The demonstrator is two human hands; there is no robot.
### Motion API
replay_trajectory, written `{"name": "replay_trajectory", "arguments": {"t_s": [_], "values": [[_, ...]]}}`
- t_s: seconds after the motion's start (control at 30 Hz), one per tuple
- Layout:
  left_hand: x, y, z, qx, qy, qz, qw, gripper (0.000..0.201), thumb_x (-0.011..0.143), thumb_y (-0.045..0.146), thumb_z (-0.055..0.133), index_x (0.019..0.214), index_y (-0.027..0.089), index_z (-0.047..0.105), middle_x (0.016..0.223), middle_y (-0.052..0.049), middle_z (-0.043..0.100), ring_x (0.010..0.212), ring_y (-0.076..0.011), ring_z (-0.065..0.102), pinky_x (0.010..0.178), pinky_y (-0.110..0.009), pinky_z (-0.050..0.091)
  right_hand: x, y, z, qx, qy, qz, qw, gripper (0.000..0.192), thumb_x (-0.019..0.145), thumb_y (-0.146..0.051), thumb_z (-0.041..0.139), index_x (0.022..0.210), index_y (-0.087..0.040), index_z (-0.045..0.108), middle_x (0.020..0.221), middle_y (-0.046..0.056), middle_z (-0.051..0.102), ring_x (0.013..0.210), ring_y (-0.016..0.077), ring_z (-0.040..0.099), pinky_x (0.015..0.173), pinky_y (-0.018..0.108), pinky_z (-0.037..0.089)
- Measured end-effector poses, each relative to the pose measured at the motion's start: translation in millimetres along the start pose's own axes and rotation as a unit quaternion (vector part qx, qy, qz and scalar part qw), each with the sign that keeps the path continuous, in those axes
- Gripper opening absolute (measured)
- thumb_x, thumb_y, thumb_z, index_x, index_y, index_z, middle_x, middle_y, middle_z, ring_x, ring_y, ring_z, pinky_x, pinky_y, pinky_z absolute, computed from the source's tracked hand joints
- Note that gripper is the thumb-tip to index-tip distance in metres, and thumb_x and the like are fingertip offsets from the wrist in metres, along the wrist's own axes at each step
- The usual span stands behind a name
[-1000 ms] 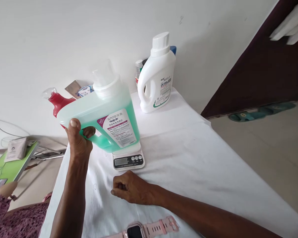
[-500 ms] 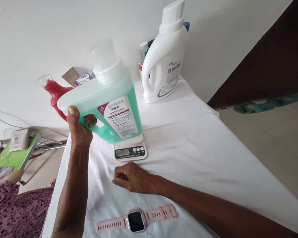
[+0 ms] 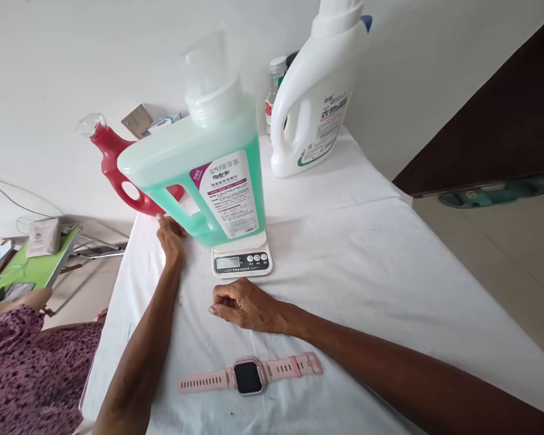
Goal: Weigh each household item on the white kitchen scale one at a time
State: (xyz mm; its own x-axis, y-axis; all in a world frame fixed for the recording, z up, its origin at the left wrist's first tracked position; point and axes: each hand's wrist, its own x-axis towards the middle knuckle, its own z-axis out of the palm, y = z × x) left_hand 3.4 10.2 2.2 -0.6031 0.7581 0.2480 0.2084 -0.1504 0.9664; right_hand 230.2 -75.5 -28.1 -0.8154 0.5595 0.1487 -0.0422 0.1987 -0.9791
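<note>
A large jug of green liquid detergent [image 3: 176, 163] with a clear cap stands on a small white kitchen scale [image 3: 242, 264], near the middle of the table. My left hand [image 3: 171, 241] rests on the cloth just left of the jug's base, off its handle, beside the foot of a red bottle [image 3: 122, 175]. Its fingers look loosely apart and hold nothing, though the jug partly hides them. In front of the scale, my right hand [image 3: 249, 306] lies on the cloth with curled fingers and nothing visible in them. A pink-strapped smartwatch [image 3: 248, 377] lies nearer to me.
A white detergent jug [image 3: 317, 96] stands at the back, with a small glass bottle [image 3: 272, 99] behind it. Small boxes [image 3: 138, 121] sit by the wall. White cloth [image 3: 344, 254] covers the table. At left, a person in patterned clothing [image 3: 40, 374] is beside a green table [image 3: 31, 272].
My left hand has let go of the green jug's handle and come down to the cloth at its left. The scale's display looks lighter. My right hand stays curled in front of the scale.
</note>
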Motion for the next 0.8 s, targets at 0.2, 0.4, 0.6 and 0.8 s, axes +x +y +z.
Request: {"name": "replay_trajectory", "arguments": {"t_s": [0.2, 0.4, 0.6, 0.8], "values": [[-10, -18, 0.8, 0.079, -0.01, 0.01, 0.997, 0.081, 0.089, 0.095, 0.038, 0.05, 0.024, 0.041, 0.046, 0.0, 0.039, 0.047, -0.0126, 0.038, 0.05, -0.031, 0.034, -1, 2, 2, -0.011, -0.009, 0.01, 1.0, 0.022, 0.095, -0.03, 0.067, 0.077, -0.02, 0.058, 0.063, -0.006, 0.052, 0.059, 0.0107, 0.044, 0.06, 0.025, 0.035], [-9, -12, -0.2, 0.073, -0.023, 0.002, 0.997, 0.077, 0.098, 0.084, 0.037, 0.052, 0.023, 0.043, 0.047, -0.001, 0.041, 0.048, -0.0141, 0.039, 0.052, -0.032, 0.035, -4, -23, -15, -0.051, -0.137, 0.078, 0.986, 0.036, 0.088, -0.05, 0.079, 0.078, -0.021, 0.059, 0.069, -0.005, 0.057, 0.063, 0.0122, 0.051, 0.062, 0.027, 0.038], [-10, -13, 0.4, 0.063, -0.023, -0.02, 0.998, 0.075, 0.099, 0.083, 0.04, 0.053, 0.023, 0.047, 0.047, -0.002, 0.042, 0.048, -0.0149, 0.037, 0.052, -0.033, 0.036, -28, -56, -7, -0.327, -0.232, 0.094, 0.911, 0.059, 0.063, -0.066, 0.093, 0.087, -0.021, 0.063, 0.085, 0.002, 0.062, 0.075, 0.0227, 0.059, 0.067, 0.034, 0.044], [-9, -18, -1.2, 0.075, -0.04, 0.001, 0.996, 0.074, 0.101, 0.078, 0.041, 0.051, 0.023, 0.042, 0.047, -0.002, 0.04, 0.049, -0.0154, 0.037, 0.053, -0.033, 0.036, -64, -53, 20, -0.404, -0.193, 0.057, 0.892, 0.042, 0.079, -0.045, 0.095, 0.095, -0.02, 0.065, 0.097, 0.006, 0.067, 0.087, 0.0261, 0.064, 0.068, 0.036, 0.048]]}}
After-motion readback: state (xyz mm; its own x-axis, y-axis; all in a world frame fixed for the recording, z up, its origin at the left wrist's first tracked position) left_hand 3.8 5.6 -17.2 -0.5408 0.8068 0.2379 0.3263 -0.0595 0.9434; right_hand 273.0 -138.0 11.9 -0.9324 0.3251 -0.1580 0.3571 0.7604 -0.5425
